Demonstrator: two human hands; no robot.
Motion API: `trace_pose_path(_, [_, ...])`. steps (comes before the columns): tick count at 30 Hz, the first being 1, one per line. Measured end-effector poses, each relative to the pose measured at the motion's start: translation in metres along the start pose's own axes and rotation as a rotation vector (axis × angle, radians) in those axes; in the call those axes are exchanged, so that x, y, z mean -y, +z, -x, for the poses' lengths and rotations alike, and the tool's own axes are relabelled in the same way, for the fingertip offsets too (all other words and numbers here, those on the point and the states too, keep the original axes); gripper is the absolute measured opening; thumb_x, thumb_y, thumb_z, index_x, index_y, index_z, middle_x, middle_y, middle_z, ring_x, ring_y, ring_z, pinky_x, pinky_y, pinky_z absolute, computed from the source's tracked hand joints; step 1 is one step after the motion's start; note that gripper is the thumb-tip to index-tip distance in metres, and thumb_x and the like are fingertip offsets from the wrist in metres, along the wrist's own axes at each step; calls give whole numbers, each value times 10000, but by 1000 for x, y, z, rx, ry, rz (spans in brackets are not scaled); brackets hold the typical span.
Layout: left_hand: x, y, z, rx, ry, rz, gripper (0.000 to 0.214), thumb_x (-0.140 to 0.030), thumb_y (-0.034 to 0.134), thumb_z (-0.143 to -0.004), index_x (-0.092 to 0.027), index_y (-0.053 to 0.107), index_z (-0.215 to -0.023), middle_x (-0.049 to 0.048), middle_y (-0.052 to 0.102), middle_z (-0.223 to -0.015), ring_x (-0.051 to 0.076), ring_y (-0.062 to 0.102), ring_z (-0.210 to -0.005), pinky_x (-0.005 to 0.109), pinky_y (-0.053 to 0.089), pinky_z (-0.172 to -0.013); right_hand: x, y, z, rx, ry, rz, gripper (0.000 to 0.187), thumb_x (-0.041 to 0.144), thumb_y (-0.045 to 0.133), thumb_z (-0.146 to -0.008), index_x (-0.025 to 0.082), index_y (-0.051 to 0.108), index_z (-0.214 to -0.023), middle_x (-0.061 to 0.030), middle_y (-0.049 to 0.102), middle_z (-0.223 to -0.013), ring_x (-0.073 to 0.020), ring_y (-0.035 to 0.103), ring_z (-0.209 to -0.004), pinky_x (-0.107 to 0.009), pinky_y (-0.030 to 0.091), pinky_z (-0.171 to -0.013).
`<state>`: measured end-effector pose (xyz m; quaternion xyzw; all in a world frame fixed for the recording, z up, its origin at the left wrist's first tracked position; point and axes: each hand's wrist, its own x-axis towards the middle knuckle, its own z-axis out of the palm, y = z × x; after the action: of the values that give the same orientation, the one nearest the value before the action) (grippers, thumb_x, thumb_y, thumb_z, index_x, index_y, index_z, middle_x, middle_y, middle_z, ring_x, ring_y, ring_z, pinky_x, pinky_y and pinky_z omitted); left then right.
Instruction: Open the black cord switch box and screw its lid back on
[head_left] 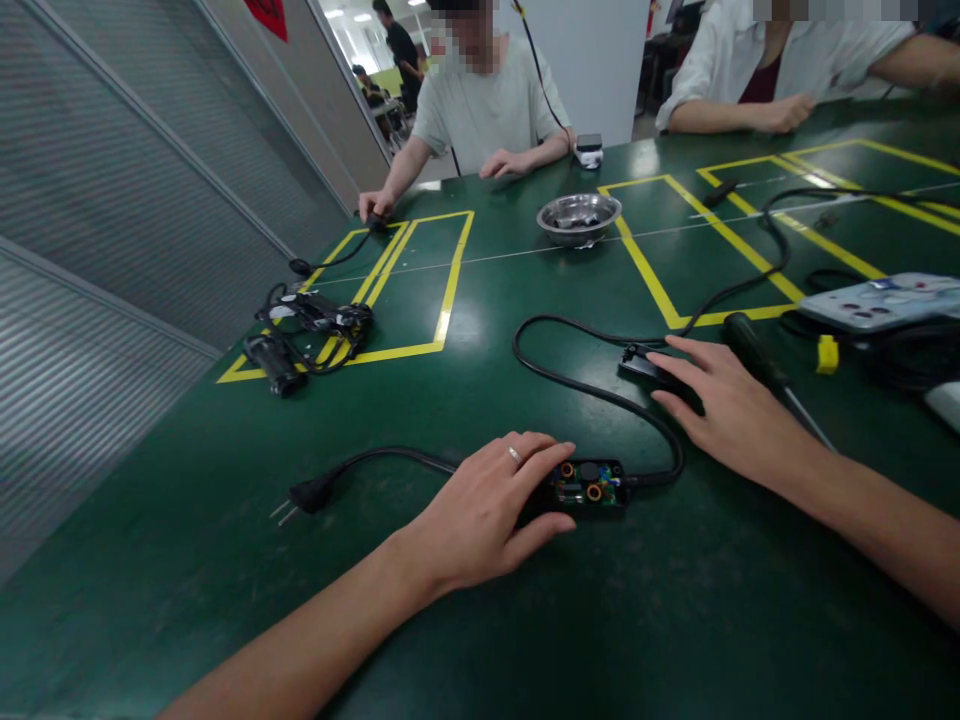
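My left hand (491,510) lies on the green table (525,640), fingers spread over one end of an opened black power adapter (589,485) whose circuit board with copper coils shows. A black cable runs from it to a two-pin plug (304,495) at the left. My right hand (724,405) rests flat with fingers stretched out, fingertips on a small black cover piece (641,362). A screwdriver (757,350) with a black handle lies just behind that hand.
A metal bowl (579,217) stands mid-table. Black adapters and cables (311,330) are heaped at the left inside yellow tape lines. A pale power strip (877,302) and yellow clip (826,354) lie at the right. Two people sit across the table.
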<state>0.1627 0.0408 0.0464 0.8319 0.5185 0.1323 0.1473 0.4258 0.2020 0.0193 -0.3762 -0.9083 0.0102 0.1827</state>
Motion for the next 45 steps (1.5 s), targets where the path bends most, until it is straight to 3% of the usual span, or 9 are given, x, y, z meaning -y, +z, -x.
trace_pose_path(4, [-4, 8, -7, 24, 13, -17, 463, -462, 465, -970, -208, 427, -1355, 77, 548, -1266, 222, 536, -1073, 412, 492, -941, -7, 6, 2, 118, 19, 87, 436, 366, 395, -947, 160, 632, -1250, -144, 524, -1373, -313, 513, -1223, -512, 459, -1012])
trace_pose_path(12, [2, 8, -4, -17, 8, 2, 615, -519, 538, -920, -197, 346, -1407, 95, 540, -1295, 236, 525, -1121, 432, 474, -976, -6, -9, 5, 106, 135, 81, 412, 380, 487, -879, 178, 589, -1224, -124, 620, -1129, -288, 577, -1014, -466, 537, -839])
trace_pose_path(16, [4, 7, -3, -15, -13, 1, 648, -566, 571, -881, -200, 384, -1383, 104, 546, -1277, 250, 536, -1103, 445, 481, -955, -11, -8, 7, 121, 151, 88, 510, 381, 518, -852, 164, 503, -1313, -150, 607, -1108, -311, 588, -969, -488, 546, -781])
trace_pose_path(23, [7, 1, -1, -13, -25, 8, 685, -606, 587, -850, -197, 413, -1371, 116, 539, -1269, 260, 535, -1109, 453, 481, -955, -17, -7, 9, 104, 179, 6, 527, 356, 543, -830, 176, 494, -1322, -142, 620, -1112, -329, 591, -996, -520, 546, -789])
trace_pose_path(27, [13, -3, 2, -9, -51, 11, 684, -608, 581, -852, -201, 409, -1375, 115, 527, -1277, 261, 527, -1133, 457, 475, -972, -10, -11, 6, 59, 278, -123, 548, 387, 583, -813, 183, 503, -1315, -131, 628, -1162, -309, 609, -1022, -503, 548, -831])
trace_pose_path(32, [17, -5, 2, 6, -61, 12, 637, -594, 561, -873, -205, 427, -1359, 111, 524, -1273, 255, 528, -1138, 452, 476, -974, 4, -23, 3, -176, 400, -323, 527, 386, 654, -788, 202, 524, -1265, -115, 621, -1215, -282, 634, -1010, -481, 544, -879])
trace_pose_path(38, [16, -5, 1, 14, -43, 22, 630, -599, 568, -866, -208, 450, -1345, 111, 532, -1265, 255, 539, -1116, 450, 486, -953, 10, -34, 0, -389, 450, -607, 445, 377, 657, -811, 260, 565, -1230, -62, 658, -1092, -249, 652, -977, -493, 550, -908])
trace_pose_path(45, [18, -7, 3, 3, -27, 25, 597, -577, 578, -869, -205, 476, -1325, 113, 548, -1231, 250, 551, -1090, 437, 492, -939, 7, -29, -2, -391, 484, -1092, 417, 364, 647, -827, 295, 589, -1234, -58, 618, -1182, -258, 642, -1085, -442, 590, -884])
